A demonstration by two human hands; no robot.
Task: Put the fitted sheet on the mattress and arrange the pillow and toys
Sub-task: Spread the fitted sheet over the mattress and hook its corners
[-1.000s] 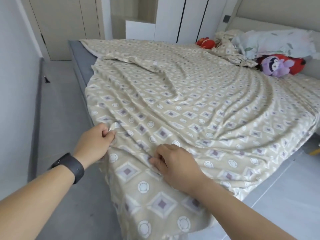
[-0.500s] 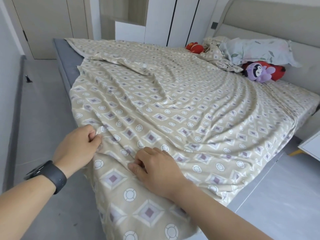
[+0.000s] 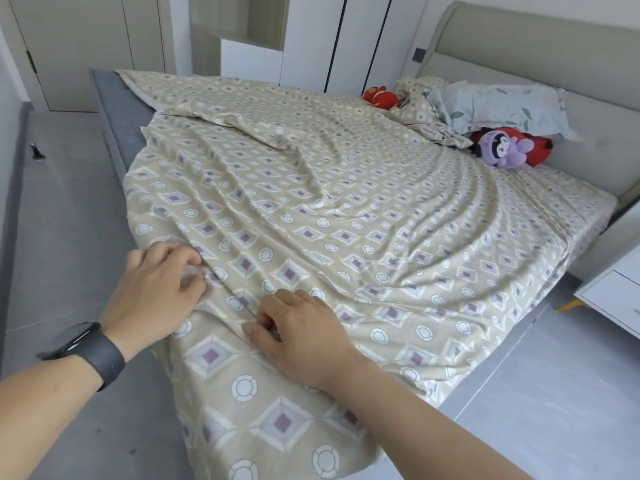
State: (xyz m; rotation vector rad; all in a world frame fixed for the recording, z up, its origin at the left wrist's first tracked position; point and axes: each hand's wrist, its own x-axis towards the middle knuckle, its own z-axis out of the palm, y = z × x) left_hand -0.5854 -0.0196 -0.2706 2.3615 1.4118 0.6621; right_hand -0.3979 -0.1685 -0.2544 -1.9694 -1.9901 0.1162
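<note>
A beige fitted sheet [image 3: 311, 209] with diamond and circle prints lies rumpled over the mattress, its near corner hanging off the bed's foot. My left hand [image 3: 156, 296] pinches a fold of the sheet near that corner. My right hand [image 3: 304, 334] grips the fabric just to the right of it. The grey mattress [image 3: 117, 112] shows bare along the far left edge. At the headboard lie a floral pillow [image 3: 502, 105], a purple plush toy [image 3: 502, 150] against a red one, and another red toy [image 3: 379, 97].
A padded grey headboard [image 3: 519, 53] stands at the right. A white nightstand [image 3: 616, 289] sits at the right edge beside the bed. Wardrobe doors [image 3: 311, 39] line the far wall. Grey floor [image 3: 62, 202] runs along the left side.
Both hands keep hold of the sheet corner and have shifted slightly along the fabric. My view has swung a little left, bringing the headboard and nightstand further in.
</note>
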